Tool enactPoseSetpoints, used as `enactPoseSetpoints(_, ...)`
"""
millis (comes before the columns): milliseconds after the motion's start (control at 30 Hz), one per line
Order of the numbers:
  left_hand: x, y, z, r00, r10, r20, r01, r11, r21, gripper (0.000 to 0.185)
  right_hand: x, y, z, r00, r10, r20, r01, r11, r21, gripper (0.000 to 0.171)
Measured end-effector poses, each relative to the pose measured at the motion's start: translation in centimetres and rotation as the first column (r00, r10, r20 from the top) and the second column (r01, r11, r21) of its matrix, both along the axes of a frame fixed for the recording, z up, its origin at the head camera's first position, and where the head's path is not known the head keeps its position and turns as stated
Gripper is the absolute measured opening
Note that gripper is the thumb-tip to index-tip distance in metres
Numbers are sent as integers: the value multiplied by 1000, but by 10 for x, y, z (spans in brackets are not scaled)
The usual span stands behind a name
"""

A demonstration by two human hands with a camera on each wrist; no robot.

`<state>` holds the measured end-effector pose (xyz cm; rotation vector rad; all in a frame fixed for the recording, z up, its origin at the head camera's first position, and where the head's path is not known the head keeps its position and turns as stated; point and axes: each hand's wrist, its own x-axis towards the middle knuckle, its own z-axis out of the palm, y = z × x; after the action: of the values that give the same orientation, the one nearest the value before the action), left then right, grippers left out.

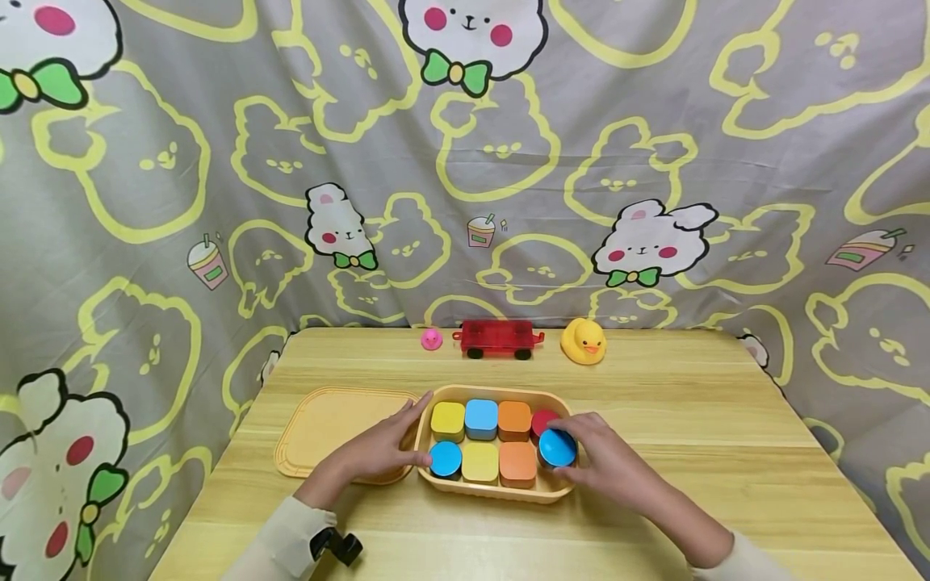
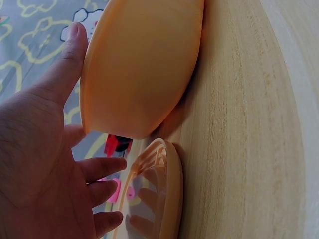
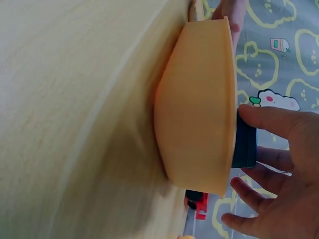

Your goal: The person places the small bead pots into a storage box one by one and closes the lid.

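A light-orange plastic box [image 1: 479, 489] stands on the table and holds several colourful blocks in two rows. My right hand [image 1: 610, 460] pinches a blue round-topped block [image 1: 557, 447] at the box's right end. Seen from the right wrist, this block [image 3: 245, 142] looks dark and sticks up above the rim, with the thumb on one side. It partly covers a red block [image 1: 545, 421] behind it. At the box's left end, my left hand [image 1: 381, 445] touches the rim with fingers spread. The left wrist view has its thumb along the box wall [image 2: 144, 64].
The matching orange lid [image 1: 320, 436] lies left of the box, partly under the left forearm. Along the table's back stand a small pink duck [image 1: 432, 340], a red toy wagon [image 1: 497, 337] and a yellow duck [image 1: 583, 342]. A patterned curtain [image 1: 407, 161] hangs behind.
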<state>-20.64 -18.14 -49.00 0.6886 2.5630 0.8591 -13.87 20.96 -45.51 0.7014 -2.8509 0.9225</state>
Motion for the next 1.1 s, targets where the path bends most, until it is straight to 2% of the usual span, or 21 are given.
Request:
enactPoseSetpoints(167,0,0,-1,1000,-2,3,2,1000,4,104,-2,-2,-6,1000,-11,15,10,1000,26,58)
enactPoseSetpoints(500,-1,0,0,1000,1,7,-1,1000,4,104,-8,-6,-8,1000,-8,-10,9,995,101,55)
enactPoseSetpoints(800,0,0,1,1000,4,10,-4,1000,1,104,-17,-10,-6,995,35,99,-48,990,131,57)
enactPoseSetpoints(1100,-1,0,0,1000,-7,6,7,1000,2,105,-24,-14,-5,988,66,137,-91,978,185,55)
